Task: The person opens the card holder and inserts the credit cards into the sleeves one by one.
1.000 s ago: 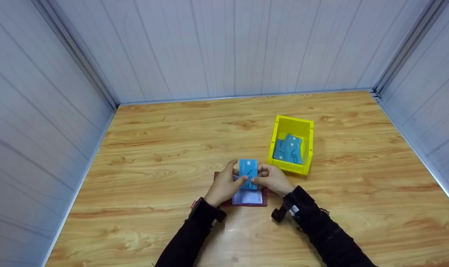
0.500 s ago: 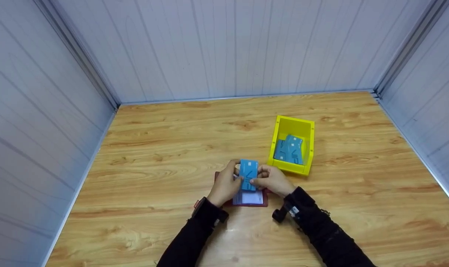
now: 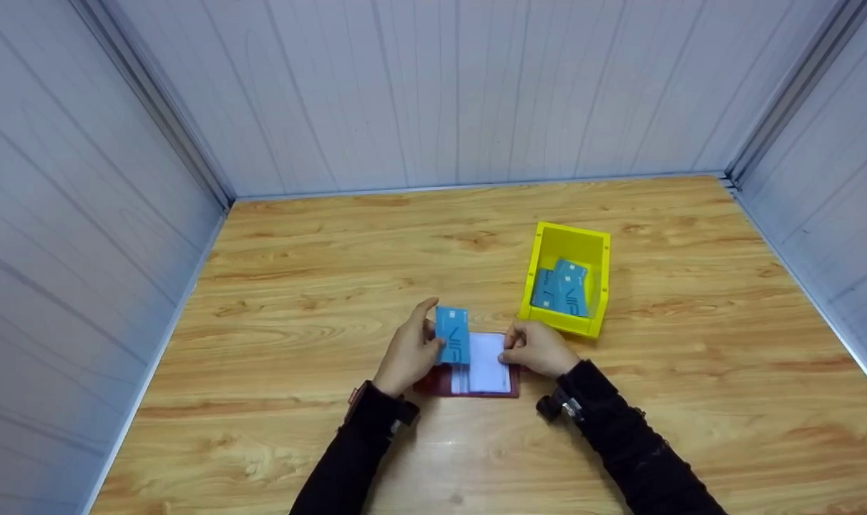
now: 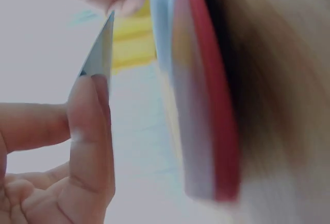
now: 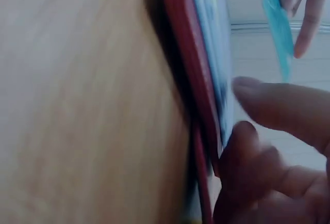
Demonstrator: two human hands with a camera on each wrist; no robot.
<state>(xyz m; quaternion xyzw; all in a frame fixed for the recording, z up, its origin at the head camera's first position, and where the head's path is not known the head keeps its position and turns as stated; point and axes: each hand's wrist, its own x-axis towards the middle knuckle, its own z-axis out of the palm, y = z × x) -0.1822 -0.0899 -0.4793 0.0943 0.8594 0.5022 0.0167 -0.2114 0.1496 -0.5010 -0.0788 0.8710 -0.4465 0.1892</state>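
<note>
Pinching the blue card (image 3: 453, 335), the left hand (image 3: 407, 352) has carried it toward nine o'clock; the card sits at two o'clock from that hand. Now off it, the right hand (image 3: 539, 349) is at the three-o'clock edge of the red card holder (image 3: 488, 368); its grip I cannot tell.

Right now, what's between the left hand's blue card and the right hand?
The pale pages of the open red booklet lie between the blue card in the left hand and the right hand, as the head view shows.
</note>
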